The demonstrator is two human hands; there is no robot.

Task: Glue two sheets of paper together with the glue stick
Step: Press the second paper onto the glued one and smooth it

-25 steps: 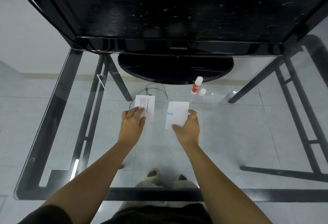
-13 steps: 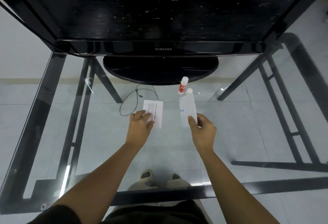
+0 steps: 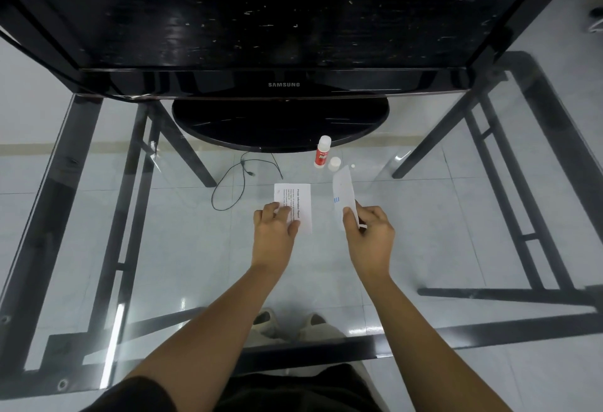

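Observation:
A small white sheet with printed text (image 3: 298, 199) lies flat on the glass table. My left hand (image 3: 275, 228) rests on its near left part with fingers laid over it. My right hand (image 3: 368, 232) pinches the near end of a second white sheet with blue marks (image 3: 342, 193) and holds it raised and tilted on edge above the table. The glue stick (image 3: 322, 152), red label and white top, stands upright beyond the sheets, with its white cap (image 3: 334, 163) standing beside it on the right.
A black Samsung monitor (image 3: 284, 85) on a round black base (image 3: 280, 121) stands at the back of the glass table (image 3: 195, 264). A thin black cable (image 3: 235, 183) loops to the left of the sheets. Black table legs and my feet show through the glass.
My right hand has lifted its sheet off the table and turned it up on edge. My left hand has stayed on the printed sheet.

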